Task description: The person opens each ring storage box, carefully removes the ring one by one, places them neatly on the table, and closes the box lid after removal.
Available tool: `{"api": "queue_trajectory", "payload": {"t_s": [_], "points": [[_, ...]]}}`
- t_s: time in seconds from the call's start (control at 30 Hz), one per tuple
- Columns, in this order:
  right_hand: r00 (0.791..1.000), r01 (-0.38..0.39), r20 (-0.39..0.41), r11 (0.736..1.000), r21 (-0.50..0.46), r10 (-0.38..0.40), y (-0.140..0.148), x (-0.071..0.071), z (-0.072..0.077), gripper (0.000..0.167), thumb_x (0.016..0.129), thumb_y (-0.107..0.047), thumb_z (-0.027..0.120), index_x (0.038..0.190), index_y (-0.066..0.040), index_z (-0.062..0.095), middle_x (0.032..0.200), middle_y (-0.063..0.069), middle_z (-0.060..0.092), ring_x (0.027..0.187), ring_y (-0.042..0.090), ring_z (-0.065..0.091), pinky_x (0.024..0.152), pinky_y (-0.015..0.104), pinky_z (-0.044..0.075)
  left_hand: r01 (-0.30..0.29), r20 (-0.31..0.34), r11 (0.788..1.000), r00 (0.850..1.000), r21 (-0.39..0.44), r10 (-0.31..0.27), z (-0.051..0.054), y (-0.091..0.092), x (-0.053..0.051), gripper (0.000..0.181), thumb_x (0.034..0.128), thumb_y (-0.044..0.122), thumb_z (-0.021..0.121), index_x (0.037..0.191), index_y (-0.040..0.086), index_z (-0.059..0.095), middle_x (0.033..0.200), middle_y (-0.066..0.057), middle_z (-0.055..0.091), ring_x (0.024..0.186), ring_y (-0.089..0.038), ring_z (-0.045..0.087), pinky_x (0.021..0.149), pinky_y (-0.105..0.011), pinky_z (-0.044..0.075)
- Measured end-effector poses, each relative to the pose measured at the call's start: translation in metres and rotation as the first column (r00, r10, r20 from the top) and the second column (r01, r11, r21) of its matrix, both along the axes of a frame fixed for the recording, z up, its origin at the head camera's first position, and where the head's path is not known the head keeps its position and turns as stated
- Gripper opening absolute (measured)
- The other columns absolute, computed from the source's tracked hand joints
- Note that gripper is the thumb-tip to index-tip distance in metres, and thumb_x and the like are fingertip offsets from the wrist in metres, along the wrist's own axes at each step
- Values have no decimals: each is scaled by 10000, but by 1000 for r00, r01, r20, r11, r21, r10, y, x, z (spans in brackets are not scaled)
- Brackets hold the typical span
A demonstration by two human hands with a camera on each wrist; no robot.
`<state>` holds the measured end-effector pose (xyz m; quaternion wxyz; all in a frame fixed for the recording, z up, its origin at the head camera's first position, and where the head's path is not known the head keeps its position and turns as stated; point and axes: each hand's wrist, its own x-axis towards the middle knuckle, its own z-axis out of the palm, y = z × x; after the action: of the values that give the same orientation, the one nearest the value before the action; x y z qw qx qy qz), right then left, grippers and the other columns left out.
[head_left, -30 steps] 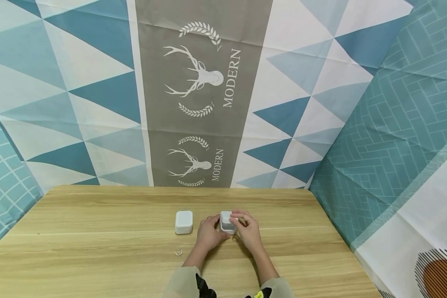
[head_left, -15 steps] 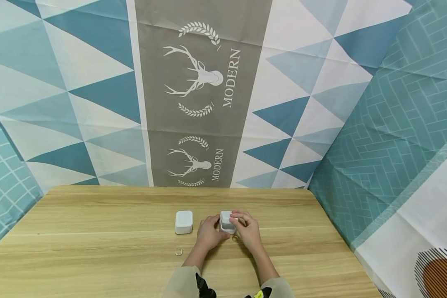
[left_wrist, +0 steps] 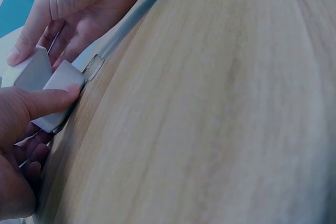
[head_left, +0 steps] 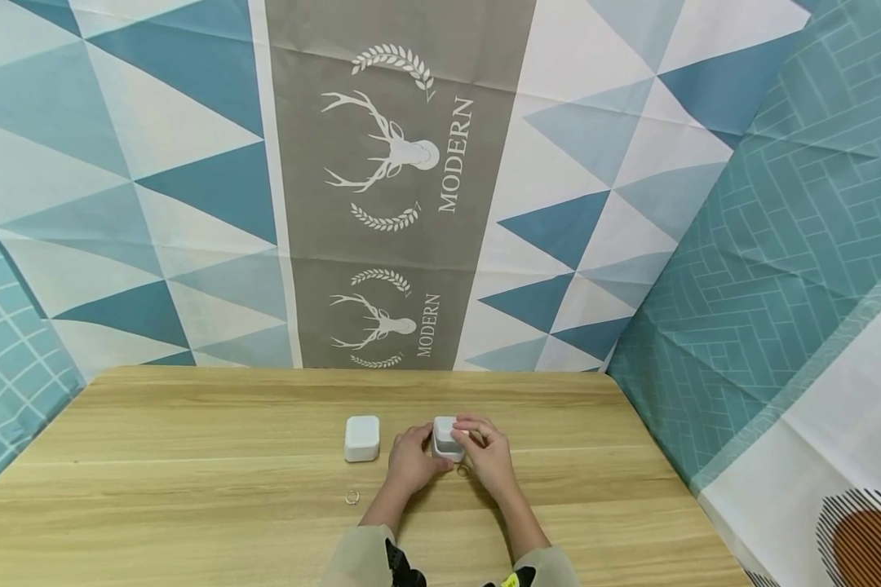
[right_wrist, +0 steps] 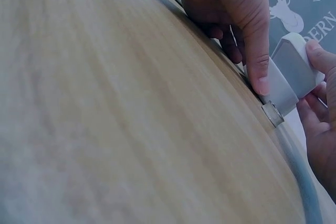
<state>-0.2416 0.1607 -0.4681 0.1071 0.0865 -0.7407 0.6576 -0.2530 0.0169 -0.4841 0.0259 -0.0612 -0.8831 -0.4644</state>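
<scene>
A small white ring box stands on the table with its lid raised. My left hand (head_left: 413,463) grips its lower part (right_wrist: 282,97), thumb on the near side and fingers behind. With thumb and fingertips, my right hand (head_left: 492,458) pinches the lid (head_left: 444,426), which is tilted up above the lower part. The box's inside is hidden in every view. Just in front of the box, close to the right hand, lies a gold-toned ring (right_wrist: 272,114); the left wrist view also shows this ring (left_wrist: 93,67) beside the lower part.
A second white box (head_left: 363,439), closed, stands left of the left hand. Another ring (head_left: 352,502), silvery, lies on the wooden table (head_left: 213,489) in front of that box. Patterned cloth (head_left: 382,163) hangs behind the table's far edge and along its sides.
</scene>
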Motion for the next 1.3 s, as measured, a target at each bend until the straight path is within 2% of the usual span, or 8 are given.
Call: {"api": "queue_trajectory", "payload": {"t_s": [0.2,0.63,1.03,1.3], "points": [[1000,-4,1,1000,-9,4,0,0,0,190,843,-75,668,988,48,679,1193,197,592,1180,257,516,1065,485,357,5,-7,1000,1000,-4,-5,0,0,0,750,645,207,841,1287,-25,530,1255,-196,569,1084,-332,486,949,-500,407],[1000,1,10,1000,1,-1,0,1,0,187,845,-71,665,989,48,679,1198,189,588,1209,328,493,1061,475,364,4,-1,1000,1000,-9,-4,-1,0,0,760,641,211,843,1292,-20,528,1251,-190,570,1087,-334,485,948,-501,410],[1000,0,-4,1000,-10,-1,0,1,1,185,838,-61,671,977,60,679,1202,236,576,1168,209,525,1056,467,372,3,0,1000,1000,-12,-3,1,-1,0,760,643,215,840,1297,-11,526,1255,-194,565,1080,-329,484,943,-504,412],[1000,7,11,1000,-4,-7,0,2,0,190,835,-72,676,978,53,681,1196,205,586,1176,221,519,1061,445,374,6,6,1000,1000,-12,-6,0,0,0,758,647,215,839,1298,-11,525,1260,-189,565,1087,-328,484,949,-500,410]]}}
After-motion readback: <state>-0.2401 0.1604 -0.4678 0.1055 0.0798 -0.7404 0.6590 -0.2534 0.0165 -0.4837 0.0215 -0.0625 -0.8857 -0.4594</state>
